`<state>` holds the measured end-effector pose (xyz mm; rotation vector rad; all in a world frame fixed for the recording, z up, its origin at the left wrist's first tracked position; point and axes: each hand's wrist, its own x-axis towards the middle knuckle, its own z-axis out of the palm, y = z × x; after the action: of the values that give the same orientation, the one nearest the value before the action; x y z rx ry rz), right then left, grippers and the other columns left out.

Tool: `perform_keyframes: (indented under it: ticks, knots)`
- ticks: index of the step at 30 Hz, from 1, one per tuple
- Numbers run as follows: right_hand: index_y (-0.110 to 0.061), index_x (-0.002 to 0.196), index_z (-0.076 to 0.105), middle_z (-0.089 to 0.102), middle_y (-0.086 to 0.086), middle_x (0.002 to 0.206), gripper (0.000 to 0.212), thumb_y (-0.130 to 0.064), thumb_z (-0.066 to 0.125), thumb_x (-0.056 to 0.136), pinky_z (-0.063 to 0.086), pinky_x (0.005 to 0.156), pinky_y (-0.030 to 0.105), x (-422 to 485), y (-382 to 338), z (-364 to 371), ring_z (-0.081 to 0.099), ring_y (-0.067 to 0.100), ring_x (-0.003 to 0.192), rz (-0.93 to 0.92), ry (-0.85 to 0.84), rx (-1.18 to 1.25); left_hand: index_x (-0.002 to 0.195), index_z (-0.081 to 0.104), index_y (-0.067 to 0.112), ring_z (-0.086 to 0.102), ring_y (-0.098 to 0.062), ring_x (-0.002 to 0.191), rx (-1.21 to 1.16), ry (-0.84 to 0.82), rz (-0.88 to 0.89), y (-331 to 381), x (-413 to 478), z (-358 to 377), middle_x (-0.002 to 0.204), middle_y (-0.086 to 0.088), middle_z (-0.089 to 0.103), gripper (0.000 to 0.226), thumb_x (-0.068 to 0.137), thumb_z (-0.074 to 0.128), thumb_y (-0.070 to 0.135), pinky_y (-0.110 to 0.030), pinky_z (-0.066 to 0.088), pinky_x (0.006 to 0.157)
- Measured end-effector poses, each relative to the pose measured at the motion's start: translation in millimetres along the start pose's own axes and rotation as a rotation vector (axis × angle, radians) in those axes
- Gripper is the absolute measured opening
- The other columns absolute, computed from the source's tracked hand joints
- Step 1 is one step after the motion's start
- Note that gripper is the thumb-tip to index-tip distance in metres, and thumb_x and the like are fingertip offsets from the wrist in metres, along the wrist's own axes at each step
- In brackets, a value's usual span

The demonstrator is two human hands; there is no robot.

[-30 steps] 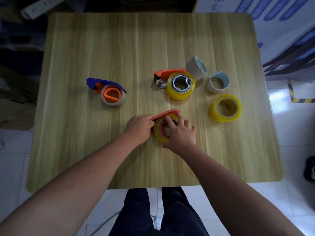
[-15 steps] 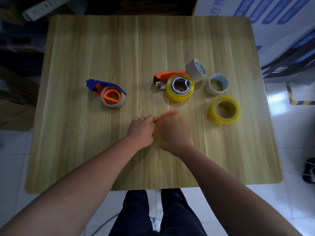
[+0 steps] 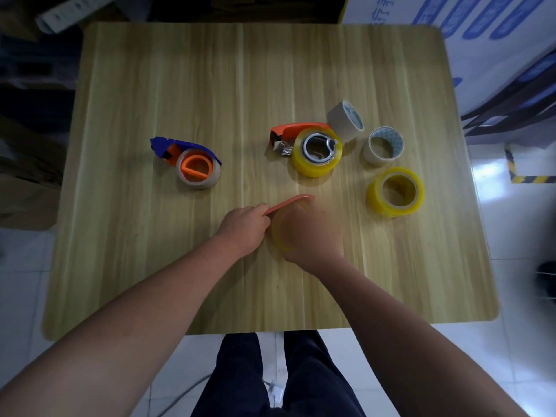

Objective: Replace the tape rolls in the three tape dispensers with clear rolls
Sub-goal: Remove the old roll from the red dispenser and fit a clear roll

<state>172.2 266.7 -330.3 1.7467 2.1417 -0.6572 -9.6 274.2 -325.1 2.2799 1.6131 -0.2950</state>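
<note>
My left hand (image 3: 245,225) grips the near end of a red tape dispenser (image 3: 290,201) at the table's middle. My right hand (image 3: 313,236), blurred, covers the yellow tape roll (image 3: 278,233) seated in that dispenser and grips it. Further back lies an orange dispenser (image 3: 298,129) with a yellow roll (image 3: 316,168) on its metal hub. At the left lies a blue dispenser (image 3: 183,145) with a beige roll (image 3: 198,183) on an orange hub. A loose yellow roll (image 3: 395,192) lies at the right. Two whitish rolls sit behind it: one flat (image 3: 382,145), one tilted on edge (image 3: 344,118).
The wooden table (image 3: 150,266) ends just in front of my legs. Cardboard boxes stand off its left side, and a blue-and-white printed board leans at the back right. White tiled floor shows around the table.
My right hand has gone from fingers poking into the roll's core to lying over the whole roll, hiding its centre. My left hand has kept its hold on the red dispenser.
</note>
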Motion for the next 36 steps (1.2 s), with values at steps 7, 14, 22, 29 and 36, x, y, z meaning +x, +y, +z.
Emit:
perform_keyframes:
  ticks: [7, 14, 22, 29, 36]
  knots:
    - [-0.029, 0.154, 0.002, 0.007, 0.007, 0.163, 0.116, -0.063, 0.072, 0.069, 0.024, 0.115, 0.057, 3, -3, 0, 0.016, 0.035, 0.145, 0.032, -0.02, 0.027, 0.109, 0.058, 0.012, 0.061, -0.022, 0.079, 0.136, -0.017, -0.008, 9, 1, -1, 0.118, -0.008, 0.053, 0.02, 0.096, 0.051, 0.025, -0.034, 0.05, 0.07]
    - [-0.028, 0.154, 0.001, 0.005, 0.005, 0.163, 0.113, -0.063, 0.07, 0.072, 0.027, 0.114, 0.055, 0, -3, 3, 0.016, 0.035, 0.145, 0.035, 0.0, 0.033, 0.121, 0.059, 0.013, 0.065, -0.037, 0.103, 0.094, 0.117, -0.002, 3, -5, 15, 0.139, -0.016, 0.05, 0.028, 0.096, 0.05, 0.021, -0.046, 0.04, 0.106]
    - [-0.031, 0.154, 0.002, 0.007, 0.004, 0.162, 0.114, -0.065, 0.07, 0.069, 0.028, 0.113, 0.055, 1, 2, 4, 0.017, 0.033, 0.144, 0.011, 0.004, 0.031, 0.091, 0.06, 0.013, 0.059, -0.029, 0.086, 0.11, 0.077, 0.008, 7, -1, 2, 0.118, -0.01, 0.053, 0.017, 0.095, 0.05, 0.025, -0.038, 0.049, 0.084]
    - [-0.032, 0.154, -0.002, 0.0, 0.003, 0.162, 0.116, -0.057, 0.074, 0.07, 0.028, 0.113, 0.055, -1, 2, 3, 0.011, 0.037, 0.145, -0.013, -0.035, 0.071, 0.108, 0.058, 0.016, 0.061, -0.029, 0.09, 0.081, 0.022, -0.05, 10, -3, -1, 0.114, -0.007, 0.055, 0.021, 0.097, 0.044, 0.028, -0.037, 0.053, 0.081]
    - [-0.037, 0.151, 0.009, 0.006, 0.005, 0.159, 0.109, -0.045, 0.079, 0.067, 0.036, 0.11, 0.054, -7, 7, -5, 0.012, 0.042, 0.142, -0.177, 0.056, 0.184, 0.118, 0.05, 0.016, 0.062, -0.028, 0.091, 0.158, -0.054, -0.038, 3, -1, -1, 0.103, -0.008, 0.056, 0.024, 0.095, 0.053, 0.02, -0.038, 0.051, 0.082]
